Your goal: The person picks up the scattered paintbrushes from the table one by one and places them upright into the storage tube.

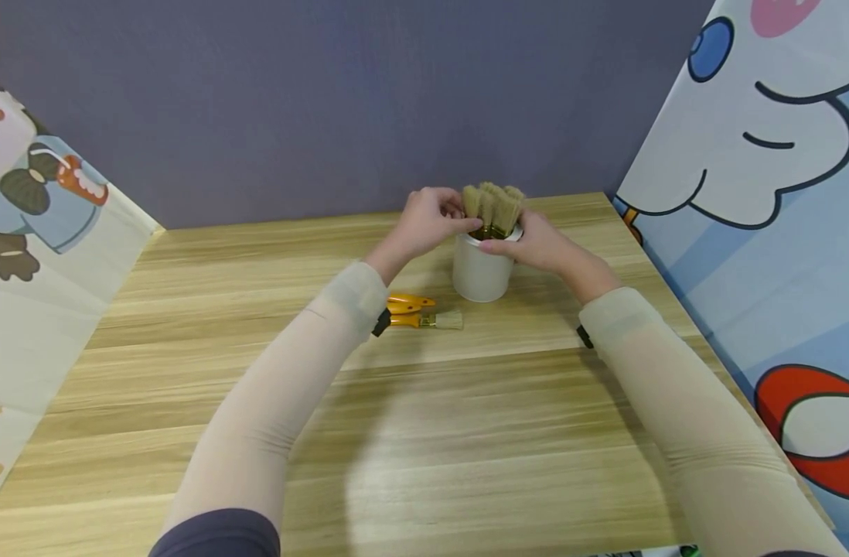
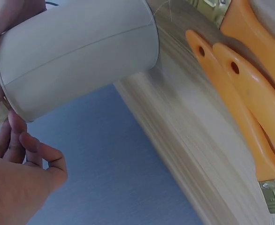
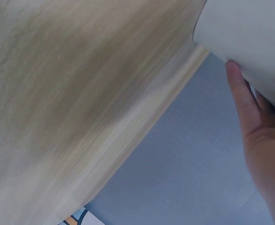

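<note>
A white cylindrical cup (image 1: 482,271) stands near the back of the table, holding several paintbrushes (image 1: 494,203) with their pale bristles up. My right hand (image 1: 541,241) grips the cup from the right, thumb at the rim; the right wrist view shows its finger (image 3: 238,91) along the cup's side. At the left of the rim, my left hand (image 1: 427,223) pinches a paintbrush among the bristles, its other fingers curled. In the left wrist view, the cup's wall (image 2: 81,61) hides the brush handles.
Several orange-handled paintbrushes (image 1: 410,303) lie on the wooden table (image 1: 257,286) just left of the cup, partly behind the left wrist. A grey-blue wall (image 1: 327,108) rises behind the table's back edge. Cartoon-printed panels (image 1: 765,170) flank both sides.
</note>
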Available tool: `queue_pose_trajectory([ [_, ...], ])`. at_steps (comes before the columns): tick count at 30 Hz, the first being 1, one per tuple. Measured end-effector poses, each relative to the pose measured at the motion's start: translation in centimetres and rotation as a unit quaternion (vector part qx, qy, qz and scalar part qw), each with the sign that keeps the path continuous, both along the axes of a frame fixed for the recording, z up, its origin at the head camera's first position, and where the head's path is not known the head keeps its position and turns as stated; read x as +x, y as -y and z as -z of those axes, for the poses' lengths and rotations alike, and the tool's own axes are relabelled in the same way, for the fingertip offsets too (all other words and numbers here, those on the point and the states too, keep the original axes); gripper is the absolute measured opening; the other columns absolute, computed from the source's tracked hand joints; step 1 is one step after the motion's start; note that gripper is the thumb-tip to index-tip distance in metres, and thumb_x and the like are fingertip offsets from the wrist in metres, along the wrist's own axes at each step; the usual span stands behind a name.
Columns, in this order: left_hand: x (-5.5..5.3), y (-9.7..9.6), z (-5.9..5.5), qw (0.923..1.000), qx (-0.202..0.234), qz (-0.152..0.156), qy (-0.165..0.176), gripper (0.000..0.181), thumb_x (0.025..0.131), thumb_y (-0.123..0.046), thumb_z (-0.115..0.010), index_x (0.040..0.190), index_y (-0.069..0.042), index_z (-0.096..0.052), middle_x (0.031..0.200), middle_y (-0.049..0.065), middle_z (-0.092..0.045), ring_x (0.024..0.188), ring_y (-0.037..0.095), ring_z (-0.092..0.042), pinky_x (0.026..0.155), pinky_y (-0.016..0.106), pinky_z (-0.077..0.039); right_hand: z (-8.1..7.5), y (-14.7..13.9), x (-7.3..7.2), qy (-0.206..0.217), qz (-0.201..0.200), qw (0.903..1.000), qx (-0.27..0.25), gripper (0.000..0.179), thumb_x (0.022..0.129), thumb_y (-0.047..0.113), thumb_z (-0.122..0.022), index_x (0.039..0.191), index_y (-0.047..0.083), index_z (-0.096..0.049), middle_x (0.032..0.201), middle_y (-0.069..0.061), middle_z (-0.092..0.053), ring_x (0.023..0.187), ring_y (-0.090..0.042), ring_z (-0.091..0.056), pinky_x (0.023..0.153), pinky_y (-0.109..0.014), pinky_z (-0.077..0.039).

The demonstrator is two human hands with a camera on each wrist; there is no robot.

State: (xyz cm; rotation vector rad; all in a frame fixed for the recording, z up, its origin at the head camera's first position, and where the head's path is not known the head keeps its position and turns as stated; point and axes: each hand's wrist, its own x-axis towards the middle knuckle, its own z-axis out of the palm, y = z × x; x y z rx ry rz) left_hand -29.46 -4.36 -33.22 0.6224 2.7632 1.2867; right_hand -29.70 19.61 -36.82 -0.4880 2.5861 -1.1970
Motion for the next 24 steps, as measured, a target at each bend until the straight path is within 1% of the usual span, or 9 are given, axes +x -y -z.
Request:
queue_pose_trajectory([
  [4, 0.0, 0.0, 0.2, 1.0000, 0.006, -0.005, 0.005, 0.044, 0.096, -0.033, -0.082, 0.129, -0.008, -0.068, 0.098, 0.002, -0.065, 0.082, 0.016, -0.053, 0.070, 0.027, -0.043, 0.1, 0.0, -0.1, -0.005, 0.000, 1.0000, 0.005, 0.091, 0.097, 0.053, -0.074, 0.166, 0.012, -0.031, 0.145, -0.022, -0.058, 0.114, -0.035, -0.066, 0.090, -0.045, -0.056],
  [7, 0.0, -0.1, 0.3, 0.9998, 0.012, -0.009, 0.012, 0.056, 0.095, -0.034, -0.083, 0.139, -0.007, -0.063, 0.102, 0.002, -0.064, 0.086, 0.016, -0.054, 0.072, 0.027, -0.044, 0.2, -0.1, -0.2, -0.005, 0.000, 1.0000, 0.005, 0.092, 0.097, 0.054, -0.073, 0.166, 0.011, -0.031, 0.145, -0.022, -0.058, 0.114, -0.035, -0.066, 0.090, -0.045, -0.056],
  [10, 0.0, -0.3, 0.3, 0.9998, 0.006, -0.008, 0.015, 0.059, 0.093, -0.038, -0.084, 0.140, -0.009, -0.062, 0.103, 0.003, -0.062, 0.089, 0.017, -0.054, 0.074, 0.028, -0.044, 0.2, -0.2, -0.2, -0.004, -0.001, 1.0000, 0.001, 0.089, 0.098, 0.054, -0.073, 0.165, 0.011, -0.033, 0.143, -0.021, -0.059, 0.112, -0.034, -0.066, 0.087, -0.043, -0.056],
  [14, -0.1, -0.7, 0.3, 0.9998, -0.007, -0.010, 0.015, 0.058, 0.092, -0.043, -0.085, 0.136, -0.013, -0.062, 0.100, 0.004, -0.060, 0.086, 0.018, -0.053, 0.072, 0.029, -0.043, 0.2, -0.2, -0.2, -0.006, -0.004, 1.0000, -0.003, 0.087, 0.098, 0.053, -0.072, 0.164, 0.012, -0.033, 0.141, -0.020, -0.059, 0.109, -0.033, -0.066, 0.085, -0.041, -0.055],
  [20, 0.0, -1.1, 0.4, 0.9997, -0.021, -0.007, 0.013, 0.058, 0.091, -0.041, -0.086, 0.135, -0.013, -0.060, 0.097, 0.007, -0.059, 0.077, 0.017, -0.048, 0.069, 0.030, -0.042, 0.1, -0.1, -0.1, -0.012, -0.008, 0.9999, 0.001, 0.087, 0.098, 0.051, -0.073, 0.165, 0.012, -0.033, 0.139, -0.021, -0.061, 0.106, -0.032, -0.067, 0.083, -0.038, -0.056],
  [24, -0.1, -1.1, 0.4, 0.9995, -0.023, -0.013, 0.014, 0.055, 0.092, -0.039, -0.085, 0.135, -0.012, -0.061, 0.095, 0.005, -0.057, 0.079, 0.017, -0.048, 0.068, 0.031, -0.041, 0.1, -0.1, -0.1, -0.011, -0.005, 0.9999, 0.003, 0.085, 0.098, 0.051, -0.073, 0.163, 0.011, -0.037, 0.135, -0.021, -0.063, 0.103, -0.031, -0.067, 0.081, -0.037, -0.056],
])
